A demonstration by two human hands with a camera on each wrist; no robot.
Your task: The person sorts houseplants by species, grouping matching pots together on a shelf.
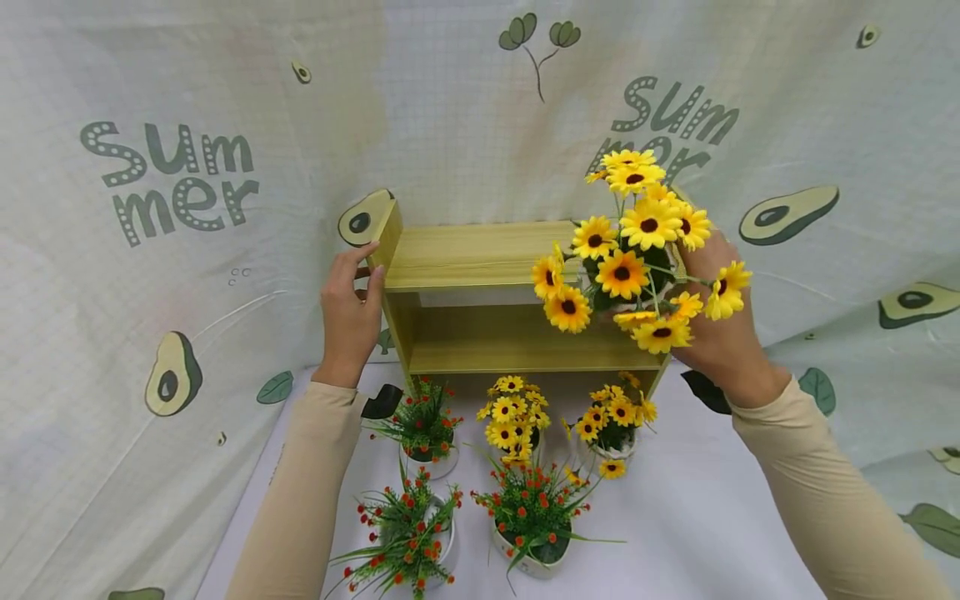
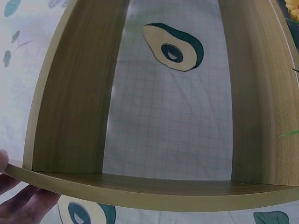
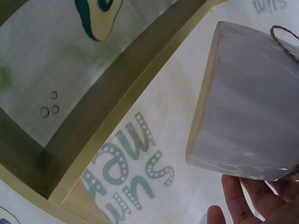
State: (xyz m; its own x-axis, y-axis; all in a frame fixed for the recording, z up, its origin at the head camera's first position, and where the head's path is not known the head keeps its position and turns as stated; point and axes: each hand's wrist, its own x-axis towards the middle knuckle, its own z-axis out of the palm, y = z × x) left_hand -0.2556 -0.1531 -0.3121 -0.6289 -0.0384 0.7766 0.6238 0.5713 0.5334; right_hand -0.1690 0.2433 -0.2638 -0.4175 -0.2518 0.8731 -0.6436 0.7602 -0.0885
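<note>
A light wooden shelf with two boards stands at the back of the table, and shows close up in the left wrist view and the right wrist view. My left hand grips its upper left side panel, the fingers showing under the edge. My right hand holds a pot of yellow sunflowers in the air at the shelf's right end, about level with the top board. The flowers hide the pot in the head view. The right wrist view shows the white pot with a twine loop, my fingers beneath it.
In front of the shelf stand two more sunflower pots and three pots of green plants with red berries. An avocado-print cloth hangs behind and at both sides. The white tabletop is bare at the right.
</note>
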